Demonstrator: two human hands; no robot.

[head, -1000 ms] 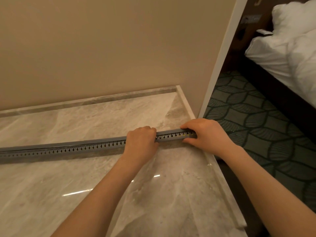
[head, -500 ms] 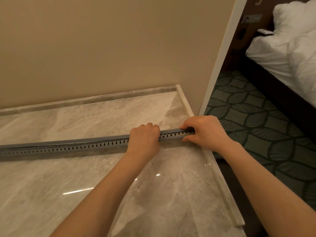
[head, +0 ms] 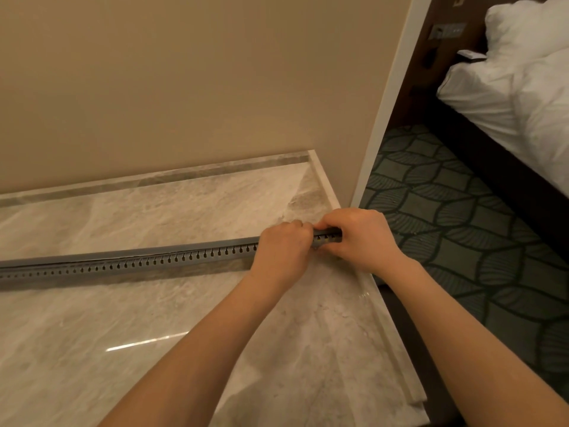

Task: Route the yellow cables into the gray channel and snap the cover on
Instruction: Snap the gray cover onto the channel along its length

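Gray channel (head: 154, 258): left end cut off; left hand (head: 281, 251) hides a stretch near its right end.

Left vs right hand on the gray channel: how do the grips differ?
The left hand curls over the gray channel from above, short of its end; the right hand grips the very end. The left hand hides its stretch; the right hand leaves channel showing between thumb and fingers. Both grip it.
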